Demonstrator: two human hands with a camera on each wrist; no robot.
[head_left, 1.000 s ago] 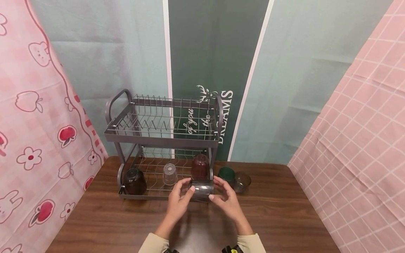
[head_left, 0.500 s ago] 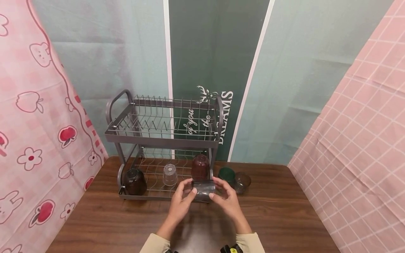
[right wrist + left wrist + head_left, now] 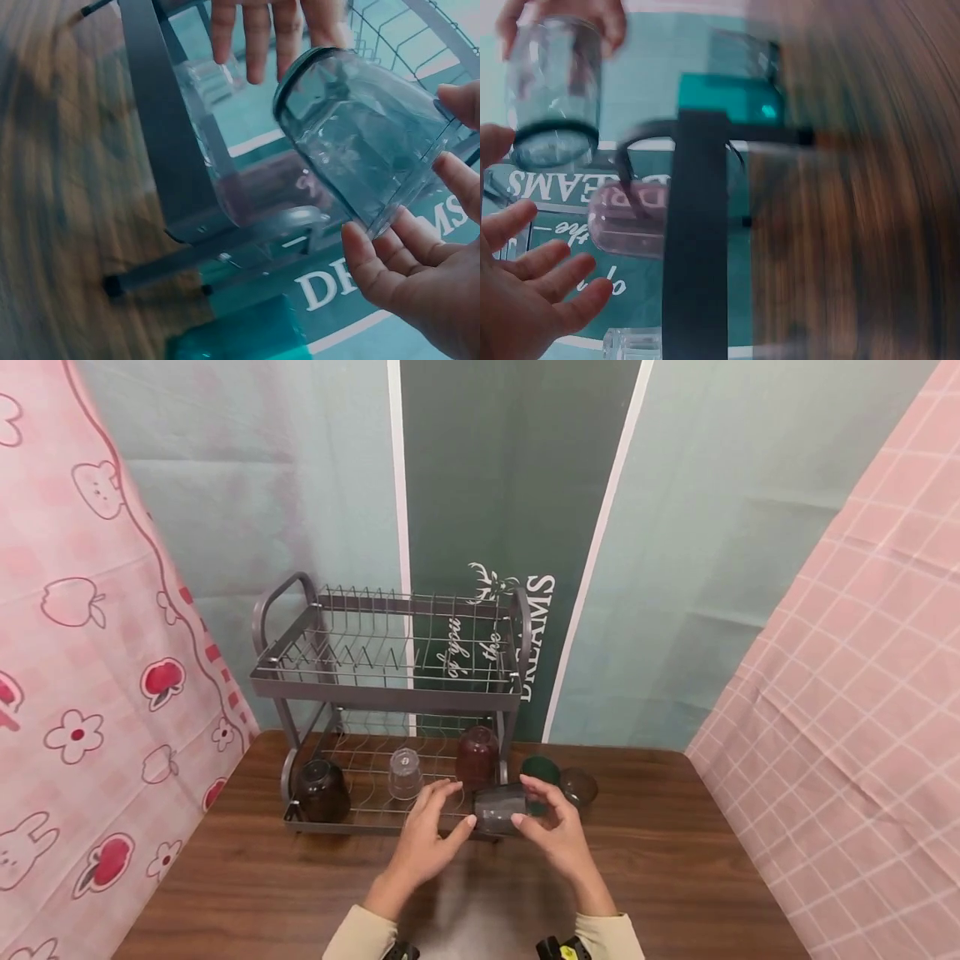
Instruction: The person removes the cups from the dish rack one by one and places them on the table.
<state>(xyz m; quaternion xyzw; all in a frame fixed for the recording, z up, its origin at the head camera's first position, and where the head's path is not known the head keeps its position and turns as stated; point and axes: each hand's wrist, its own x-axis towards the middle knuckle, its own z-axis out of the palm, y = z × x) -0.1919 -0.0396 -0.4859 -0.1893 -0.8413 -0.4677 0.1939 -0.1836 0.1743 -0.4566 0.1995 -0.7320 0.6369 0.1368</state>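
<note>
My right hand [image 3: 561,837] holds a smoky grey drinking glass [image 3: 498,810] by its base end, with the fingers and thumb pinched round it. The glass lies on its side in the air, its rim facing my left hand [image 3: 426,837]. In the left wrist view, the left fingers [image 3: 551,274] are spread and hold nothing, and the thumb is right at the rim. Just behind the glass is the lower tier of the dish rack [image 3: 386,697]. On that tier stand a purplish-red glass [image 3: 477,756], a small clear glass [image 3: 406,774] and a dark glass [image 3: 322,789], bottoms up.
Right of the rack, a green glass [image 3: 540,770] and a brownish glass [image 3: 578,787] sit on the wooden table [image 3: 645,852]. The rack's upper tier holds only its wire dividers. Patterned pink cloth [image 3: 112,693] hangs at the left, with checked pink cloth [image 3: 840,710] at the right.
The left hand has let go of the glass and its fingers have spread. The right hand has carried the glass a little to the right.
</note>
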